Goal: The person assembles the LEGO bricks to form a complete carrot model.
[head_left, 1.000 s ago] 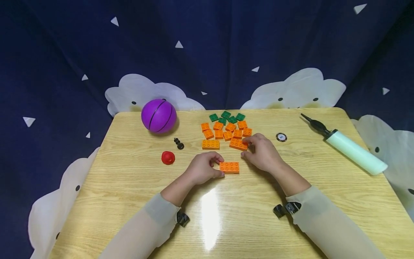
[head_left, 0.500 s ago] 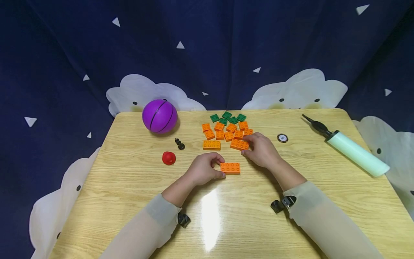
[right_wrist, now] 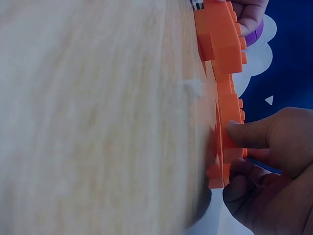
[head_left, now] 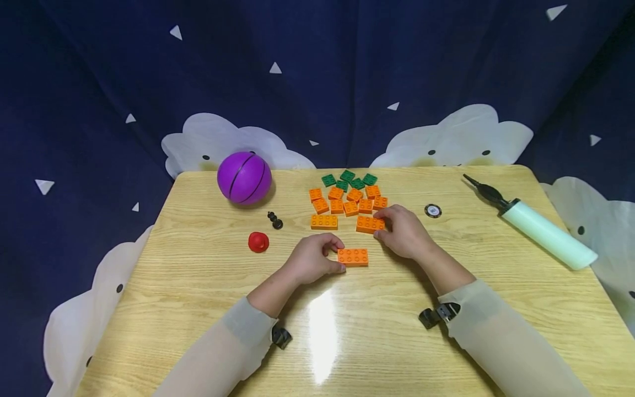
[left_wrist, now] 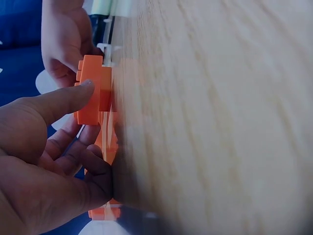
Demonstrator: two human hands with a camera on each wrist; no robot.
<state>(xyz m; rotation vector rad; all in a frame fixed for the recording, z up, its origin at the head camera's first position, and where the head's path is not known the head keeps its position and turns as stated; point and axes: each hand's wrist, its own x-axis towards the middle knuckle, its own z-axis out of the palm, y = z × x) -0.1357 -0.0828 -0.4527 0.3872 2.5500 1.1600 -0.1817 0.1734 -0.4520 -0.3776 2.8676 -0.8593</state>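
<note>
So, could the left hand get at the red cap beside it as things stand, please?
Probably yes, once it lets go: the left hand now holds an orange brick, but only bare table lies between it and the red cap.

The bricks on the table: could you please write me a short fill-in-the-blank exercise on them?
1. The left hand holds an orange brick with ___ studs.
2. The right hand pinches a brick coloured ___.
3. The bricks farthest from the person are ___.
4. The ball left of the bricks is ___.

Missing words: eight; orange; green; purple
</note>
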